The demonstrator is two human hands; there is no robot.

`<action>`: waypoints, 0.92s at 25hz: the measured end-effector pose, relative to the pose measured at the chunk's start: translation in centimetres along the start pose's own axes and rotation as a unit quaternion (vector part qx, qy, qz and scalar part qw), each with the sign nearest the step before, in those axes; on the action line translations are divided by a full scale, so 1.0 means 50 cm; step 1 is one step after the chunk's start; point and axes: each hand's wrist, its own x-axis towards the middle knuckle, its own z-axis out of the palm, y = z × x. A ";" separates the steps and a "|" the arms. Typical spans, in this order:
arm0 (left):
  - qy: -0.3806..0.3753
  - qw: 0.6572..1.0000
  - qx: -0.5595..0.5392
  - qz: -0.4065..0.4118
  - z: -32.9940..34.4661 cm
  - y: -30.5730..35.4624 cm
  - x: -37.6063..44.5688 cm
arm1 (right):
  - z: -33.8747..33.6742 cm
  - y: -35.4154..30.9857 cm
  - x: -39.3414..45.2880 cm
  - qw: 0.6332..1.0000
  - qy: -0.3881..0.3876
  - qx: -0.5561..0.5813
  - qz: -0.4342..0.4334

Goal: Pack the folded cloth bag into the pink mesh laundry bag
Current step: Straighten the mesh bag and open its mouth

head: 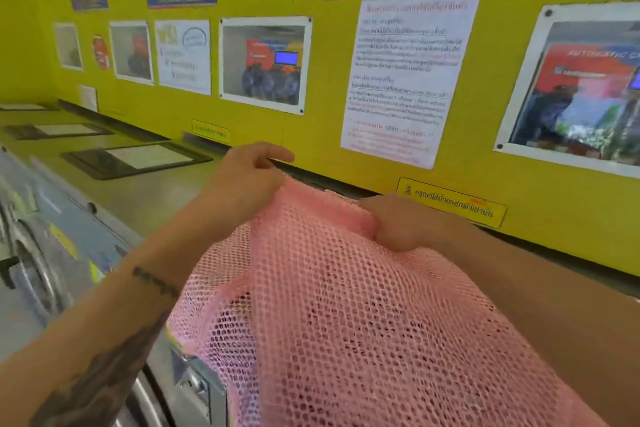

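Both hands grasp the top edge of a pink mesh laundry bag (363,322) above a row of washing machines (69,253): the left hand (247,180) pinches one corner of the mesh, the right hand (398,222) clenches the bunched rim. Dark fabric shows dimly through the netting; whether it is the cloth bag cannot be told. Posters (265,62) line the yellow wall (311,135) behind.

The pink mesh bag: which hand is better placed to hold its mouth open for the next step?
Probably the left hand: it pinches the top edge of the pink mesh bag at its left corner, index finger free. The right hand grips bunched mesh near the top, so it seems less ready. No folded cloth bag is clearly visible.
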 end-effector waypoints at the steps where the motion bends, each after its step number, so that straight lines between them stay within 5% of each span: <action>1: -0.051 0.997 0.063 0.012 -0.027 0.001 -0.012 | -0.003 0.013 -0.015 1.000 -0.026 -0.014 -0.007; 4: -0.311 0.894 0.320 -0.048 -0.085 0.007 -0.048 | -0.039 0.044 -0.067 0.986 -0.157 0.055 0.002; 5: -0.329 0.873 0.355 -0.063 -0.089 0.005 -0.049 | -0.056 0.050 -0.076 0.982 -0.154 0.104 0.016; 7: -0.280 0.891 0.351 -0.064 -0.080 0.002 -0.039 | -0.073 0.055 -0.067 0.982 -0.073 0.173 0.035; 9: -0.267 0.897 0.350 -0.046 -0.054 0.003 -0.043 | -0.062 0.044 -0.035 0.990 0.013 0.134 0.035; 13: -0.320 0.857 0.403 0.001 -0.009 -0.014 -0.077 | -0.013 0.013 0.004 0.998 -0.061 -0.002 0.008; 20: -0.203 0.940 0.257 0.096 -0.022 -0.014 -0.094 | -0.023 0.021 -0.016 0.992 -0.080 -0.099 0.011; 23: -0.183 0.965 0.148 0.119 -0.022 -0.006 -0.103 | -0.021 0.041 -0.017 0.982 0.188 -0.001 -0.034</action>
